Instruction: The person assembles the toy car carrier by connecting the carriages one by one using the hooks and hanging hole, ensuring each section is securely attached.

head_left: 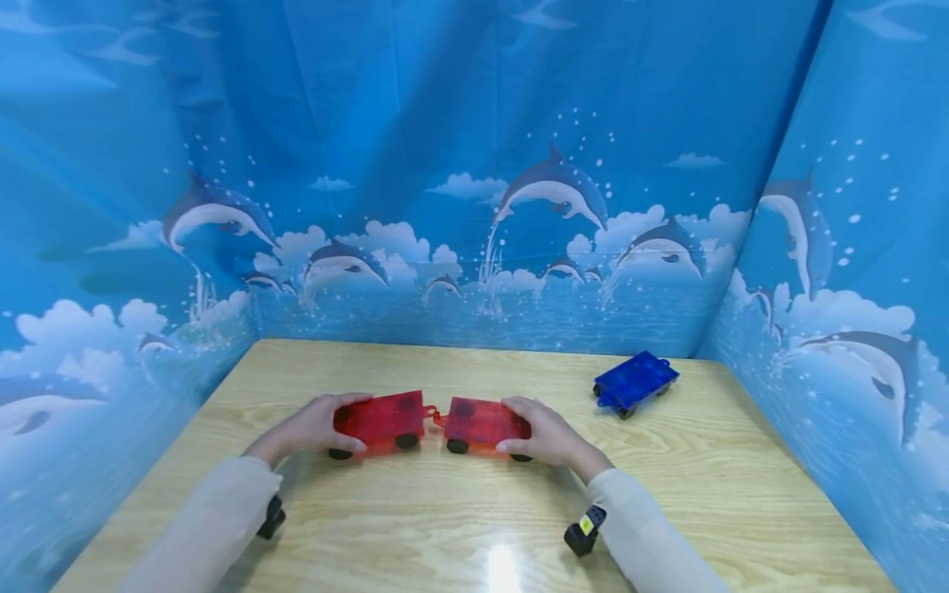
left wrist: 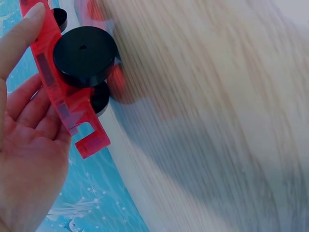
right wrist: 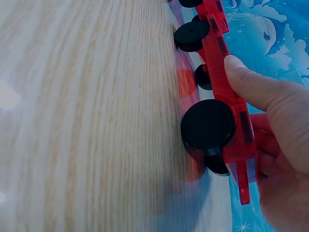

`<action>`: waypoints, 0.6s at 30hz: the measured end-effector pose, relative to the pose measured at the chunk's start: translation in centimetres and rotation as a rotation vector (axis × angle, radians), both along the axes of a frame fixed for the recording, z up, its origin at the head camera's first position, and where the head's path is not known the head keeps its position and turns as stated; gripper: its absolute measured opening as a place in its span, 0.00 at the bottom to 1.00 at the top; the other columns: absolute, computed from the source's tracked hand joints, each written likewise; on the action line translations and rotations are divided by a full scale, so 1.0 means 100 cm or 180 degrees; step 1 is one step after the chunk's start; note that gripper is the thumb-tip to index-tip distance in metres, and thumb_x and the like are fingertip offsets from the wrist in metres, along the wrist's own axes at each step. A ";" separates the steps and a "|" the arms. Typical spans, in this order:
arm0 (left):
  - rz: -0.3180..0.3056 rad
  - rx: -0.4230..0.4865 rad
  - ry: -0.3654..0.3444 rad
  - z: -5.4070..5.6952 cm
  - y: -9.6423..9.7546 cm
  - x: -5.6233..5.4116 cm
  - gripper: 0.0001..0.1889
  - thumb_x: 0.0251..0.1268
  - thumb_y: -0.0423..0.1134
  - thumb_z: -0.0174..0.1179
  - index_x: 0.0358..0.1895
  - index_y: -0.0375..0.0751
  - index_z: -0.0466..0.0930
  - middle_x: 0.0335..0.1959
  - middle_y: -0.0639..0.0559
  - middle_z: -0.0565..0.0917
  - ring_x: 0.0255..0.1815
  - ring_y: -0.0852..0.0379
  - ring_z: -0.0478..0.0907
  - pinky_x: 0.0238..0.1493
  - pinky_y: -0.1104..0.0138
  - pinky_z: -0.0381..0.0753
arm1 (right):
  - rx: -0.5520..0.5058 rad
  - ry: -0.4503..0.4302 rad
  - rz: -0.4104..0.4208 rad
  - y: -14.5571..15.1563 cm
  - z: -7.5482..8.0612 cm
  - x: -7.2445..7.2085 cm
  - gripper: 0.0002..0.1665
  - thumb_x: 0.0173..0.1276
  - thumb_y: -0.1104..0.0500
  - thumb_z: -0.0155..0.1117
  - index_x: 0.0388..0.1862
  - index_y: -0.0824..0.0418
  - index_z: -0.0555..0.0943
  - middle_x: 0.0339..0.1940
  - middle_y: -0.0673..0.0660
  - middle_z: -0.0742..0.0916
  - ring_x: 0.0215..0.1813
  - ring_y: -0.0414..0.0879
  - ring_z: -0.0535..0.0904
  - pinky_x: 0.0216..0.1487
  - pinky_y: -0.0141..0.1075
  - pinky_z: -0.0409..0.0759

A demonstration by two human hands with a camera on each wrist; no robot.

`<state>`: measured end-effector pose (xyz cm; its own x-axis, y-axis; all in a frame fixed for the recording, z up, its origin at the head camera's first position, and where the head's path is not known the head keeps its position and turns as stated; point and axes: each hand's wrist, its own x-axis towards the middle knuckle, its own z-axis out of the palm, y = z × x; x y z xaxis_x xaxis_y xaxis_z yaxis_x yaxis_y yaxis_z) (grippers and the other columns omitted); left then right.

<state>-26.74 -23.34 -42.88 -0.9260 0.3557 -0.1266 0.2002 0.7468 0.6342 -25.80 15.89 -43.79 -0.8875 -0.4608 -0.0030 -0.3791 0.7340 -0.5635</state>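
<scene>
Two flat, see-through red toy wagons with black wheels stand end to end near the middle of the table. My left hand (head_left: 320,428) grips the outer end of the left red wagon (head_left: 389,418), thumb on the near side. At the outer end of the right red wagon (head_left: 478,424), my right hand (head_left: 547,432) holds on in the same way, thumb along its near edge. Between the wagons, the loop (head_left: 430,411) of the left one meets the hook (head_left: 441,420) of the right one. The right wrist view shows the right wagon's black wheels (right wrist: 208,124) close over the wood.
A blue toy wagon (head_left: 636,382) stands at the back right, turned at an angle. The wooden table (head_left: 415,527) is bordered by blue dolphin-print curtains (head_left: 445,123) behind and on both sides. Black wrist cameras (head_left: 586,531) sit at both sleeves.
</scene>
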 end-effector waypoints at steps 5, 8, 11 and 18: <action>-0.0095 0.0024 0.0043 -0.001 0.004 -0.001 0.46 0.45 0.52 0.75 0.70 0.43 0.66 0.64 0.39 0.71 0.60 0.44 0.68 0.58 0.48 0.73 | -0.0024 -0.0019 -0.0002 -0.001 0.002 0.000 0.47 0.60 0.42 0.69 0.73 0.59 0.63 0.73 0.59 0.68 0.74 0.59 0.59 0.71 0.56 0.58; -0.0144 0.0020 0.0060 -0.001 0.005 -0.001 0.45 0.45 0.51 0.75 0.70 0.42 0.66 0.65 0.39 0.71 0.61 0.43 0.68 0.59 0.47 0.72 | -0.0039 -0.0021 0.0005 -0.001 0.002 0.001 0.47 0.60 0.43 0.69 0.73 0.60 0.64 0.72 0.60 0.68 0.74 0.59 0.59 0.71 0.56 0.58; -0.0168 0.0028 0.0044 -0.001 0.007 -0.002 0.45 0.46 0.51 0.75 0.70 0.42 0.66 0.65 0.39 0.71 0.61 0.42 0.68 0.59 0.47 0.72 | -0.0042 -0.0010 0.0016 0.000 0.001 0.001 0.47 0.60 0.43 0.69 0.73 0.60 0.64 0.72 0.60 0.68 0.74 0.59 0.58 0.71 0.56 0.57; -0.0081 0.0039 -0.0050 0.000 0.008 -0.003 0.46 0.46 0.51 0.75 0.70 0.43 0.65 0.65 0.40 0.70 0.62 0.43 0.67 0.60 0.47 0.71 | -0.0053 0.0031 0.0046 0.001 -0.001 0.000 0.47 0.60 0.42 0.69 0.73 0.60 0.64 0.72 0.60 0.68 0.74 0.59 0.58 0.72 0.56 0.54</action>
<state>-27.00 -22.58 -42.85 -0.9146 0.3807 -0.1366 0.2090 0.7339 0.6463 -25.79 15.97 -43.90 -0.8808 -0.4734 0.0134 -0.3951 0.7189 -0.5719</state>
